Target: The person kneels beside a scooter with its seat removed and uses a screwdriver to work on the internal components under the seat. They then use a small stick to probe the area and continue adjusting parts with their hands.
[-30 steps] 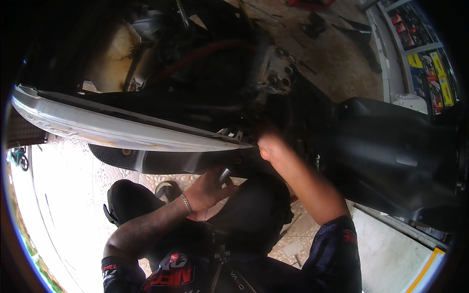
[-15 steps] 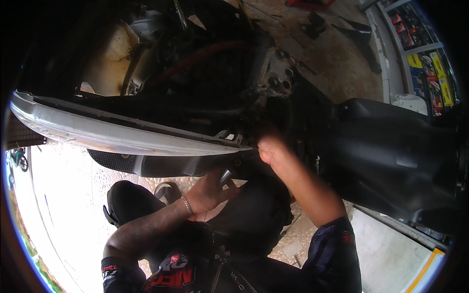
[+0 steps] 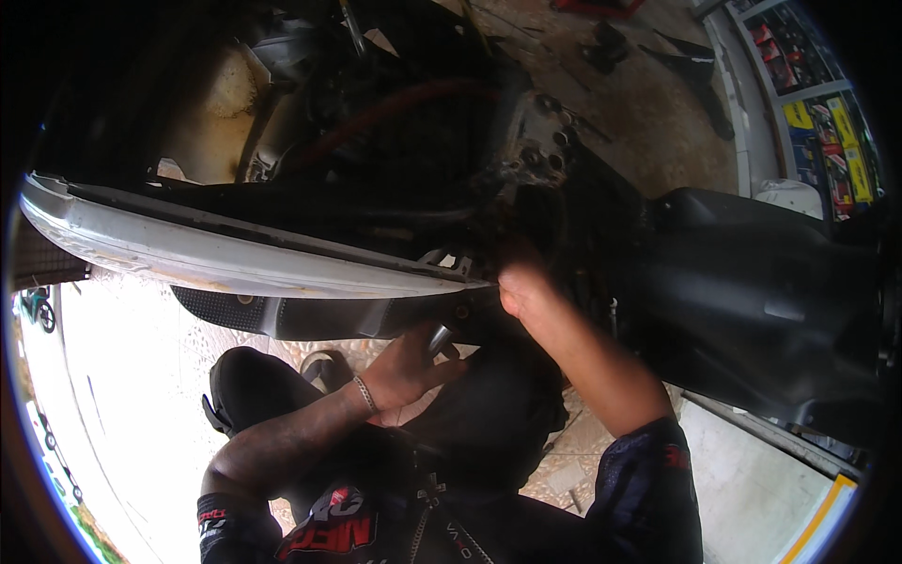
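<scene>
Left hand [image 3: 404, 369] was curled around a short silver metal cylinder [image 3: 439, 338], fingers closed on it, end pointing up and away; it sat above the person's lap, just on the near side of the black footboard [image 3: 329, 318]. Right hand [image 3: 520, 279] reached into the scooter's dark frame area at the right-hand tip of the white side panel [image 3: 235, 256]; fingers hidden in shadow and blurred, so could not tell whether they were apart, together or clamped on something. Side panel ran lengthwise across the left half, over the footboard, its narrow end by the right wrist. Beyond the panel lay the exposed scooter interior, with a reddish hose [image 3: 409, 97] and, farther right, a rusty metal bracket [image 3: 542, 139] with round holes. Large black plastic body part [image 3: 752, 296] filled the right side. Chain bracelet [image 3: 365, 395] on the left wrist, cross necklace [image 3: 430, 489] hanging over the dark shirt [image 3: 489, 522]. Far right: shelf [image 3: 817, 92] holding coloured packages [image 3: 846, 150]. Far floor had dark loose parts [image 3: 695, 70] on it; near right, a pale flat surface [image 3: 742, 489] with a yellow edge strip [image 3: 819, 522].
</scene>
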The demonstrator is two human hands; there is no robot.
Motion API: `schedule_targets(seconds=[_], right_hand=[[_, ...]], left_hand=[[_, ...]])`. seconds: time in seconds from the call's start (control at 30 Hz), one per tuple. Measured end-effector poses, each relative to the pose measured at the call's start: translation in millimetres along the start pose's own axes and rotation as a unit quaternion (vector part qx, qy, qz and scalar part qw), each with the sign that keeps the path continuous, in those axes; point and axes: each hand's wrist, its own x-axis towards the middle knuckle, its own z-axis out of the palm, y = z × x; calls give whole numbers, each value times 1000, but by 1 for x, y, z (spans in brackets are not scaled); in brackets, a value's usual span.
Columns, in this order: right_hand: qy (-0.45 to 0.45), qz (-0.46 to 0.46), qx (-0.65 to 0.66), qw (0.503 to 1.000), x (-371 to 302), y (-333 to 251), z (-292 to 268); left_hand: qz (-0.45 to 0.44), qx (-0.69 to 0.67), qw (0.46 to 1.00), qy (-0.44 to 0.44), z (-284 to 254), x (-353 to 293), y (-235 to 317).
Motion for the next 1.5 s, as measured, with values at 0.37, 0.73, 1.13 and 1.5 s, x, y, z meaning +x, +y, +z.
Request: schedule_targets(seconds=[0.37,0.73,1.13,1.5], right_hand=[[-20,16,-56,998,2,-3,-5],[-1,-6,-17,1000,1,2,-2],[-2,8,-16,1000,-1,0,-2],[-2,1,-27,1000,6,8,-9]], left_hand=[[-12,-29,999,-11,0,3,4],[-1,-38,999,-6,3,2,-1],[6,-14,1000,-5,3,3,2],[4,-19,1000,12,5,5,-4]])
